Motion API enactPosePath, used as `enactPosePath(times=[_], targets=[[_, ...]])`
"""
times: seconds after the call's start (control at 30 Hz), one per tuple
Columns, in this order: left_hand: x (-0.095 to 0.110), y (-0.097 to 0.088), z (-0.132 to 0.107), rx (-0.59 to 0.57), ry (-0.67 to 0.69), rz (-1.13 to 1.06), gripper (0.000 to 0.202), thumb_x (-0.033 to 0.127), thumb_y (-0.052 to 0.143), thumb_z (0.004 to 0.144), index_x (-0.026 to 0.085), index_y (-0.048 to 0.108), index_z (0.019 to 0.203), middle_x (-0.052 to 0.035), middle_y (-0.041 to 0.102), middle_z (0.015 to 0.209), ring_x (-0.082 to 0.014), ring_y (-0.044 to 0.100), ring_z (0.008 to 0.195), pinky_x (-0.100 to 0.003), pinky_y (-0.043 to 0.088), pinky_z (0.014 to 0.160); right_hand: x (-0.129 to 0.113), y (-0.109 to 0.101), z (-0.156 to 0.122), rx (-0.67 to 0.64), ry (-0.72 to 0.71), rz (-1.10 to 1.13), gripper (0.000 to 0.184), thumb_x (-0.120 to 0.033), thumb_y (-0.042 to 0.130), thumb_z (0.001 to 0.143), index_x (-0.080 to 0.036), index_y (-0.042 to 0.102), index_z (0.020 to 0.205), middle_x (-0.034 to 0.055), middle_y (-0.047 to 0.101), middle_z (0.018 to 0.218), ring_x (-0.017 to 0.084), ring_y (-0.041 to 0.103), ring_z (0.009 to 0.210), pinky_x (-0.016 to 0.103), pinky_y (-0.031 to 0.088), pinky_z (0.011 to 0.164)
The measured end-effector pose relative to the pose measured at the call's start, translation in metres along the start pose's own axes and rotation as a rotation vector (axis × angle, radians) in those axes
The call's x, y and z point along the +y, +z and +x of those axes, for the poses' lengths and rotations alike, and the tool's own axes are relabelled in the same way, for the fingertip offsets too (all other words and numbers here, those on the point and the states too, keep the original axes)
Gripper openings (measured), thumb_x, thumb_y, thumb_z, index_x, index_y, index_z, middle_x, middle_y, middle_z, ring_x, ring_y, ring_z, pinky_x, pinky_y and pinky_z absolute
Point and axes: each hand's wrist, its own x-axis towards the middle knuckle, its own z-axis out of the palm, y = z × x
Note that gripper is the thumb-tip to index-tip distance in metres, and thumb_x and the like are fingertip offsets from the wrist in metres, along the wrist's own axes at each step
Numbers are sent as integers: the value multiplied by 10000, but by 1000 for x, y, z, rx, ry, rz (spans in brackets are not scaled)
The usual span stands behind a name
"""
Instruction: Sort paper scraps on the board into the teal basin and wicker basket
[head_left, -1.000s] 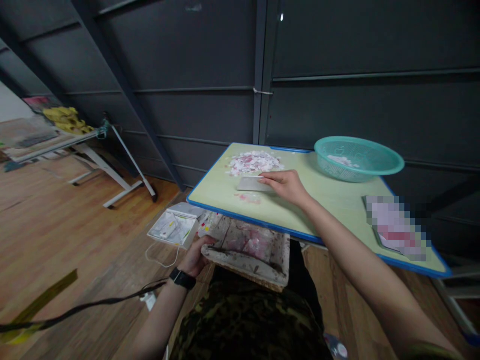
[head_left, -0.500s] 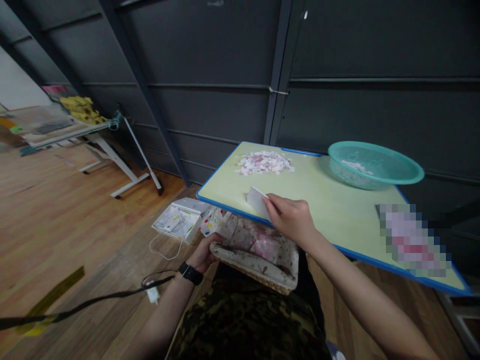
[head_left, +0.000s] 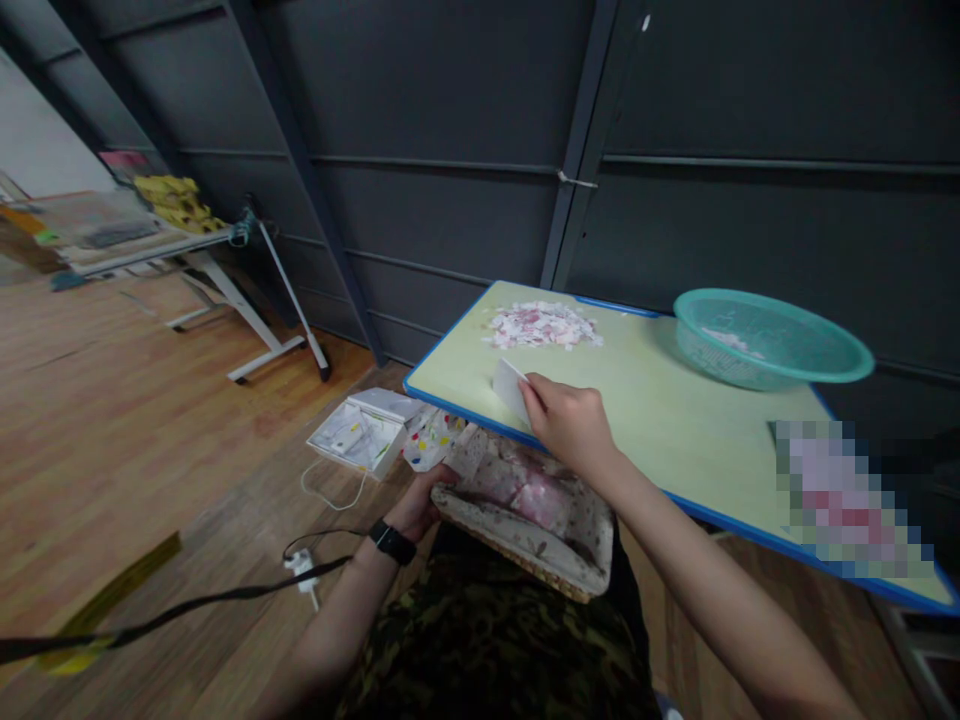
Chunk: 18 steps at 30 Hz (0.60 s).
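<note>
My right hand [head_left: 571, 425] pinches a white card [head_left: 510, 387] upright at the near edge of the pale green, blue-rimmed table [head_left: 675, 410]. Below that edge my left hand [head_left: 421, 503], with a black watch on the wrist, grips the left rim of a cloth-lined basket [head_left: 529, 520] that holds pink and white paper bits. A heap of pink and white paper scraps [head_left: 544, 325] lies at the table's far left corner, apart from the card.
A teal plastic basket [head_left: 772, 340] stands at the table's back right. An open white box [head_left: 360, 432] with a cable lies on the wooden floor. A black cable [head_left: 187, 605] runs across the floor. A folding table [head_left: 150, 245] stands at the far left.
My right hand drew the card from the middle of the table back to its near edge, above the basket, and tilted it up. The pink bits left in front of the card are gone.
</note>
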Motion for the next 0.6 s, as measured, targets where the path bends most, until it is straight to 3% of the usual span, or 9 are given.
enactPosePath(times=[0.2, 0.3, 0.43, 0.6], targets=[[0, 0, -1, 21, -39, 7, 608, 118, 598, 561, 174, 561, 1165, -29, 712, 738, -197, 644, 560, -298, 505, 521, -2, 6, 8, -6, -118, 220, 308, -341, 398, 923, -222, 677, 973, 38, 728, 848, 147, 669, 715, 221, 430, 623], [0, -1, -2, 31, -45, 21, 556, 115, 587, 585, 161, 580, 1139, -22, 698, 671, -184, 621, 507, -296, 499, 518, 18, -2, 9, 88, -30, 328, 284, -347, 466, 890, -213, 707, 955, 40, 723, 932, 170, 680, 772, 242, 481, 695], [0, -4, 0, 44, -85, 20, 463, 121, 583, 599, 147, 615, 1060, -26, 687, 649, -172, 595, 470, -297, 492, 500, 53, -21, 2, 145, 136, 346, 279, -395, 513, 847, -231, 738, 863, 24, 731, 820, 198, 683, 712, 266, 502, 611], [0, -5, 1, 48, -69, -10, 476, 107, 595, 578, 154, 605, 1051, -27, 699, 722, -157, 607, 499, -276, 499, 512, 74, -36, -16, 55, 113, 314, 265, -383, 529, 835, -223, 739, 837, 31, 731, 827, 192, 685, 699, 258, 500, 603]])
